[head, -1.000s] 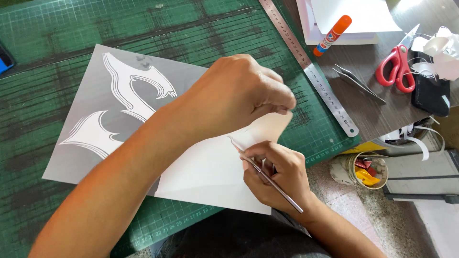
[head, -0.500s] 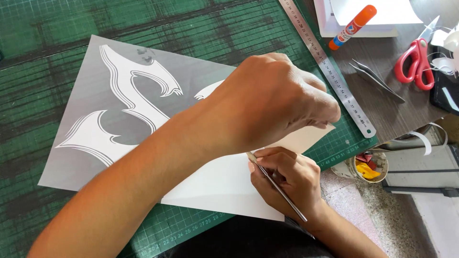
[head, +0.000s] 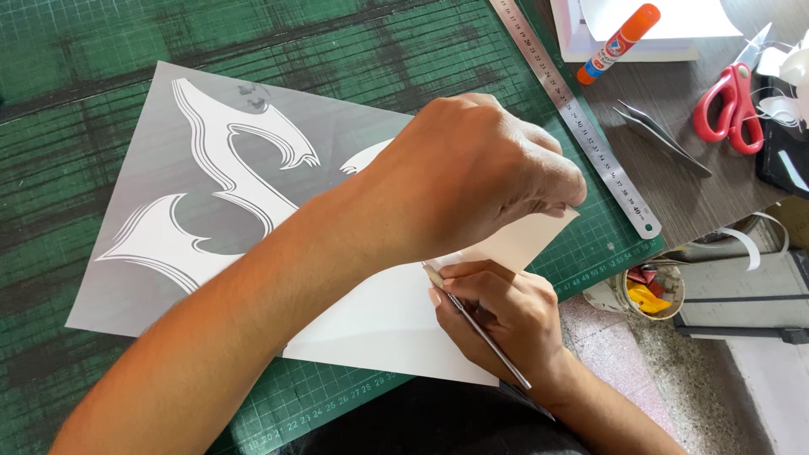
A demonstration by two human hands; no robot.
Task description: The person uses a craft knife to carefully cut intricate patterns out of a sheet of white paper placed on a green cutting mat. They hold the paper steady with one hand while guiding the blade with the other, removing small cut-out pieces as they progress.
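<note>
A grey sheet (head: 168, 168) with a white curved ornamental design lies on a green cutting mat (head: 101, 50). My left hand (head: 480, 177) reaches across it and pinches the raised white corner of the sheet (head: 522, 240) between its fingertips. Just below, my right hand (head: 506, 320) grips a thin metal craft knife (head: 480, 333) like a pen, its tip hidden under my left hand at the paper. The white underside of the sheet (head: 379, 324) is folded over toward me.
A steel ruler (head: 573, 109) lies along the mat's right edge. Beyond it are a glue stick (head: 619, 42), red scissors (head: 733, 101), metal tweezers (head: 661, 135) and white paper (head: 649, 17). A small cup of scraps (head: 649, 291) sits below the table edge.
The view has shifted so the sheet and hands sit lower and farther right. My left hand has moved along the sheet's corner, still pinching it. The right hand keeps the knife in place.
</note>
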